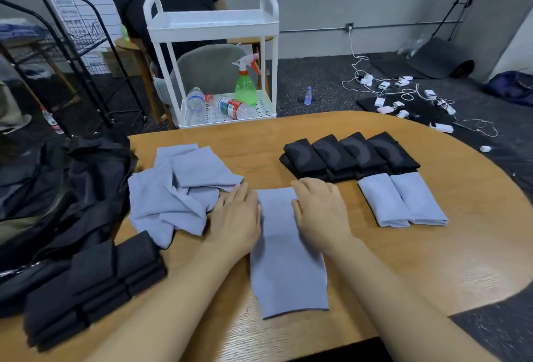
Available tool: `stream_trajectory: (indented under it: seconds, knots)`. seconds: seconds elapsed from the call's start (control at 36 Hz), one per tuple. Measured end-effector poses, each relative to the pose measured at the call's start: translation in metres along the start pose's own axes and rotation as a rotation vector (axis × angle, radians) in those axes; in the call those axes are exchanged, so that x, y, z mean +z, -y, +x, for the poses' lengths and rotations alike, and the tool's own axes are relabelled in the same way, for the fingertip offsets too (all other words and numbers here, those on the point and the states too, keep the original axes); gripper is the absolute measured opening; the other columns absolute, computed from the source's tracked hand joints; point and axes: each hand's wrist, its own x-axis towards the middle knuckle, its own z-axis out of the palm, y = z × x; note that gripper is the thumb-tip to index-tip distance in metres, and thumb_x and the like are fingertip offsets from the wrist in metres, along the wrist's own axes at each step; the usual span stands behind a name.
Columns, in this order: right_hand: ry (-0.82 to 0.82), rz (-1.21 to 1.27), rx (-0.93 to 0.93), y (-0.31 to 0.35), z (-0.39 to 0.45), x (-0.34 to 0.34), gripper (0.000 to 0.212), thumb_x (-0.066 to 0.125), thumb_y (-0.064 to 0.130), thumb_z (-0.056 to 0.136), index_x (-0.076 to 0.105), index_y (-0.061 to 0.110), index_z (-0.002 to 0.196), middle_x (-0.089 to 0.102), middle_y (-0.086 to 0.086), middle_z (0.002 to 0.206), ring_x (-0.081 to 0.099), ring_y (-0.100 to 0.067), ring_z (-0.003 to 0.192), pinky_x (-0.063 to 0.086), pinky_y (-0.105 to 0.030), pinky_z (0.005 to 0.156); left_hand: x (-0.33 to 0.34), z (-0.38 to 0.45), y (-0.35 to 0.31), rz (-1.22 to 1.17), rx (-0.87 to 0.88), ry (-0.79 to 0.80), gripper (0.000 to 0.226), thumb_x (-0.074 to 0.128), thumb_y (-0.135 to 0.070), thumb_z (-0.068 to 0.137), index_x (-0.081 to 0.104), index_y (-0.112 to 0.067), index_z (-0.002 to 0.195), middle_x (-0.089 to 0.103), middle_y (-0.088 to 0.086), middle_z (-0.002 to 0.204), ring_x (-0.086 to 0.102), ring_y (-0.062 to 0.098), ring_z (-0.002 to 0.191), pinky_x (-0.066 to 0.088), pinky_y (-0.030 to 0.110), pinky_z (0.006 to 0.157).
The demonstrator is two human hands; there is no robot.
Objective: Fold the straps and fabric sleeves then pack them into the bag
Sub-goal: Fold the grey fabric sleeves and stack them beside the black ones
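A grey-blue fabric sleeve (pixel 287 263) lies flat and lengthwise on the wooden table (pixel 432 260) in front of me. My left hand (pixel 235 219) rests palm down on its upper left edge, and my right hand (pixel 320 213) presses flat on its upper right edge. Neither hand grips anything. A loose heap of unfolded grey-blue sleeves (pixel 178 191) sits just left of my left hand. Two folded grey-blue sleeves (pixel 401 200) lie at the right. Behind them stands a row of folded black pieces (pixel 349 155). Another stack of folded black pieces (pixel 92 286) is at the near left. The black bag (pixel 66 197) hangs open off the table's left edge.
Beyond the table's far edge stands a white cart (pixel 213 27) with bottles and a green spray bottle (pixel 245 84). A person in black sits behind it. Black wire racks (pixel 66 53) are at the left. Cables and chargers (pixel 403 99) lie scattered on the floor at the right.
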Motion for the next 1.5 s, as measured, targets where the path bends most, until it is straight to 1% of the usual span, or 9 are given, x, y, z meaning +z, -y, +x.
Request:
stream_trajectory:
  seconds: [0.08,0.17,0.22,0.36,0.72,0.81,0.94,1.06,1.5]
  knots:
    - [0.109,-0.014,-0.14,0.014,-0.004,0.016,0.034,0.049,0.024,0.091,0.063,0.009,0.118,0.064,-0.007,0.121,0.057,-0.027,0.119,0.042,-0.04,0.1,0.01,-0.001,-0.01,0.021,0.017,0.086,0.054,0.02,-0.029,0.106,0.012,-0.009,0.155,0.004,0.005,0.164,0.001,0.017,0.151,0.001,0.032,0.12]
    - [0.39,0.032,-0.154,0.018,-0.015,0.025,0.081,-0.006,0.052,0.094,0.024,0.005,0.152,0.022,-0.009,0.16,0.016,-0.02,0.149,0.012,-0.039,0.119,0.028,-0.013,-0.013,0.044,0.004,0.185,0.057,0.014,-0.033,0.105,-0.001,-0.009,0.155,-0.005,0.006,0.164,-0.008,0.017,0.15,-0.007,0.035,0.119]
    - [0.473,0.058,-0.09,0.009,-0.022,0.028,0.095,-0.021,0.063,0.078,-0.002,0.011,0.155,-0.007,-0.002,0.163,-0.011,-0.014,0.149,-0.008,-0.037,0.12,0.037,-0.022,-0.009,0.071,-0.014,0.188,0.065,-0.001,-0.043,0.099,-0.003,-0.01,0.155,-0.007,0.005,0.164,-0.01,0.017,0.15,-0.009,0.037,0.119]
    - [0.464,0.016,-0.038,-0.005,-0.027,0.033,0.113,-0.038,0.073,0.063,-0.008,0.014,0.155,-0.013,0.002,0.163,-0.018,-0.01,0.147,-0.015,-0.036,0.118,0.033,-0.023,0.002,0.127,0.043,0.185,0.082,-0.016,-0.051,0.085,-0.002,-0.01,0.155,-0.004,0.004,0.164,-0.008,0.016,0.15,-0.013,0.041,0.119]
    - [0.462,0.127,0.098,-0.028,-0.047,0.01,0.068,0.009,0.053,0.101,-0.009,0.016,0.155,-0.015,0.003,0.162,-0.018,-0.008,0.147,-0.011,-0.034,0.119,0.026,-0.04,0.011,0.114,0.084,0.034,0.081,-0.004,-0.049,0.092,0.024,-0.002,0.152,0.021,0.012,0.16,0.01,0.022,0.15,-0.008,0.037,0.118]
    - [0.429,0.256,0.151,-0.022,-0.058,-0.004,0.066,0.012,0.051,0.102,-0.007,0.016,0.155,-0.012,0.004,0.163,-0.017,-0.006,0.147,-0.013,-0.034,0.119,0.02,-0.058,0.001,-0.056,-0.02,0.046,0.077,-0.005,-0.047,0.092,0.01,-0.006,0.155,0.004,0.006,0.163,-0.005,0.016,0.15,-0.012,0.034,0.118]
    - [0.386,0.432,0.119,0.015,-0.082,-0.019,0.094,-0.007,0.075,0.081,-0.003,0.017,0.156,-0.005,0.005,0.163,-0.015,-0.002,0.146,-0.015,-0.031,0.118,0.021,-0.093,-0.03,-0.271,-0.153,0.108,0.056,0.02,-0.032,0.105,0.007,-0.012,0.156,-0.002,0.002,0.164,-0.011,0.012,0.149,-0.012,0.036,0.117]
    - [0.439,0.527,-0.034,0.039,-0.09,-0.018,0.102,-0.016,0.078,0.074,0.0,0.019,0.156,-0.002,0.008,0.163,-0.014,0.003,0.145,-0.017,-0.029,0.117,0.022,-0.108,-0.045,-0.185,0.011,0.106,0.08,-0.011,-0.048,0.081,-0.007,-0.019,0.156,-0.011,-0.002,0.163,-0.023,0.006,0.144,-0.027,0.031,0.11]
    - [0.464,-0.012,0.006,-0.022,-0.122,-0.003,0.1,-0.042,0.065,0.065,-0.018,0.021,0.151,-0.021,0.008,0.16,-0.024,-0.006,0.144,-0.022,-0.038,0.114,0.022,-0.126,-0.008,0.137,0.107,0.202,0.079,-0.025,-0.053,0.079,-0.02,-0.017,0.15,-0.019,-0.005,0.161,-0.028,0.009,0.144,-0.04,0.038,0.101]
